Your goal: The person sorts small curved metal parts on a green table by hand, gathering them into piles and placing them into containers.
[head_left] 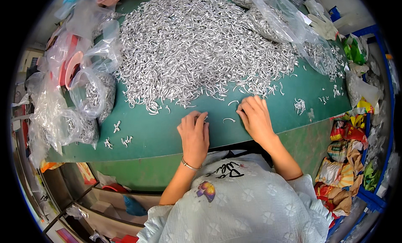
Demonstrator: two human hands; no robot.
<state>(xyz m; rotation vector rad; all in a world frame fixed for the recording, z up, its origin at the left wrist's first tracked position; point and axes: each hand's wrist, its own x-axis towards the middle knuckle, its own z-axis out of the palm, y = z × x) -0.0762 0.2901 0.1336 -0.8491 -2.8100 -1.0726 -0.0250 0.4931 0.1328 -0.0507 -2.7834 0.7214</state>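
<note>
A wide heap of small curved silver metal pieces (197, 46) covers the far middle of a green table (155, 132). My left hand (194, 133), a bangle on its wrist, is closed in a pinch near the heap's front edge. A bit of a curved silver metal piece shows between its thumb and forefinger. To its right, my right hand (256, 119) bends over the tabletop at the edge of the heap, fingers curled down together. Whatever its fingertips hold is hidden. Between the hands lies a single loose curved piece (228, 119).
Small clusters of joined pieces (127, 141) lie at the left front, and another little group (300, 106) at the right. Clear plastic bags with metal pieces (100, 94) stand on the left; a large bag (316, 50) lies at the far right. Blue shelving (372, 197) with packages flanks the table.
</note>
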